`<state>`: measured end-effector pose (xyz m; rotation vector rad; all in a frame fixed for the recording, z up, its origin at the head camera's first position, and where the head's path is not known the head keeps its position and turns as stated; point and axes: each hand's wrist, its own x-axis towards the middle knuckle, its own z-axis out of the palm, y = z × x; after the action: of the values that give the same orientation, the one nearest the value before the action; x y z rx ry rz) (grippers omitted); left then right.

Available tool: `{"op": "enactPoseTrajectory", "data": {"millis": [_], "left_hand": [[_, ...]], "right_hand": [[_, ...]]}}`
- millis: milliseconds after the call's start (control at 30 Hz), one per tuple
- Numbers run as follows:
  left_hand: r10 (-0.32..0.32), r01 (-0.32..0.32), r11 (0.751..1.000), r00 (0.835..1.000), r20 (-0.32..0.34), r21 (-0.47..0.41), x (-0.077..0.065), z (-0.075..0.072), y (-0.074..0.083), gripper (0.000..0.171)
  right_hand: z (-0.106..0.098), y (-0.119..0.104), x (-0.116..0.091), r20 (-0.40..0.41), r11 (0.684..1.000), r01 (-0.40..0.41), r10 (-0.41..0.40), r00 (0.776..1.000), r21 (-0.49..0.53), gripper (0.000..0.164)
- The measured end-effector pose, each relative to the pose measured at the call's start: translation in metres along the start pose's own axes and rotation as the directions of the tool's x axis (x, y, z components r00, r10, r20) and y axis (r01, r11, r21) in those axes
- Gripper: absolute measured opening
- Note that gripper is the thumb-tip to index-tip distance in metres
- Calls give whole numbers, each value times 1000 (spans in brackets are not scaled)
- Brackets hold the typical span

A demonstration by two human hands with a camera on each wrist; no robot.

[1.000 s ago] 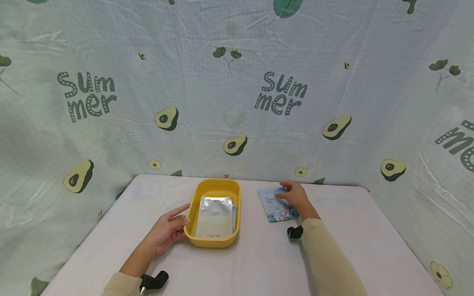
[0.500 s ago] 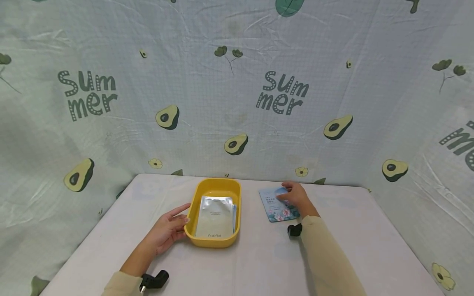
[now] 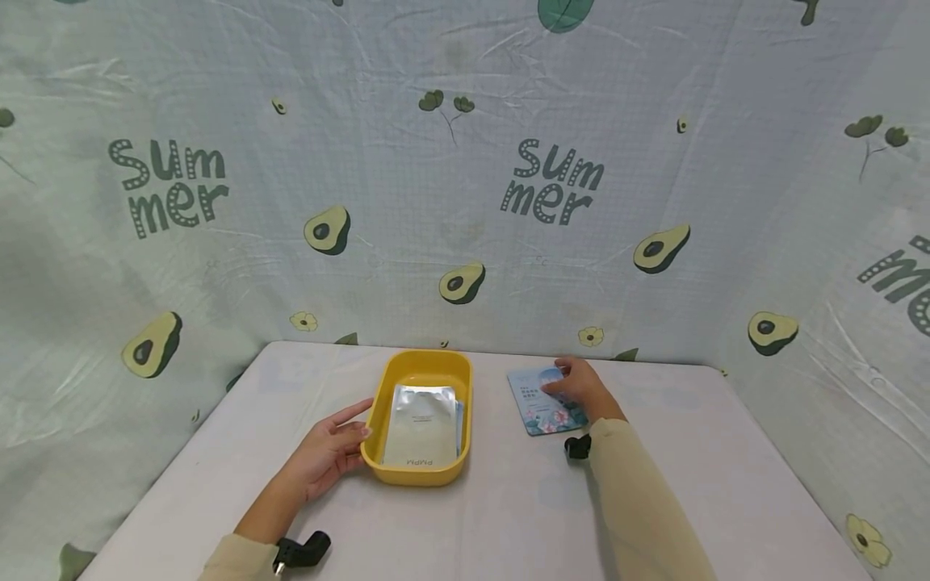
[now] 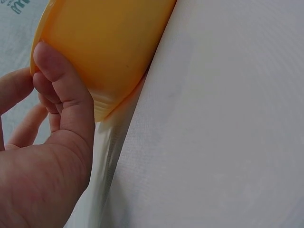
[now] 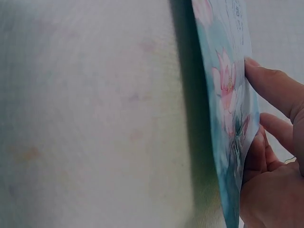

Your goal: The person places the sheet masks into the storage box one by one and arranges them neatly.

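My left hand [image 3: 330, 452] holds the left side of a yellow plastic tray [image 3: 467, 428], thumb at the rim and other fingers against the outer wall [image 4: 114, 42]. Inside the tray lies a silver and cream sheet mask packet [image 3: 420, 428] lettered PMPM, with a blue edge showing from beneath it. To the right, a light blue sheet mask packet [image 3: 538, 403] with pink flowers lies on the table. My right hand [image 3: 584, 389] grips its right side, the thumb on its face. In the right wrist view the fingers [image 5: 278, 133] curl at the packet's edge, which bows a little.
A white cloth covers the table [image 3: 508, 516]. Behind it and at both sides hangs a pale curtain [image 3: 407, 186] printed with avocados and lettering. A black wrist camera [image 3: 303, 550] sits on the left wrist, another [image 3: 578, 447] on the right.
The right hand's thumb and fingers have drawn in slightly on the blue packet, its hand shifting a little right. The left hand and tray keep their places.
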<state>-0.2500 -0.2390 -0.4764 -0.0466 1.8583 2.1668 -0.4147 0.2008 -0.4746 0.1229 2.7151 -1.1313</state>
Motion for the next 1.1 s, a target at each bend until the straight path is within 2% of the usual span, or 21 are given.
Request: {"op": "enactPoseTrajectory", "data": {"millis": [433,1100], "left_hand": [[-5,5,1000,1000,0,-8,-3,0,1,73],[5,-5,1000,1000,4,-3,0,0,0,73]], "right_hand": [[-3,5,3,25,999,34,-33,999,-20,77],[-3,9,2,12,998,66,-66,998,-2,75]]}}
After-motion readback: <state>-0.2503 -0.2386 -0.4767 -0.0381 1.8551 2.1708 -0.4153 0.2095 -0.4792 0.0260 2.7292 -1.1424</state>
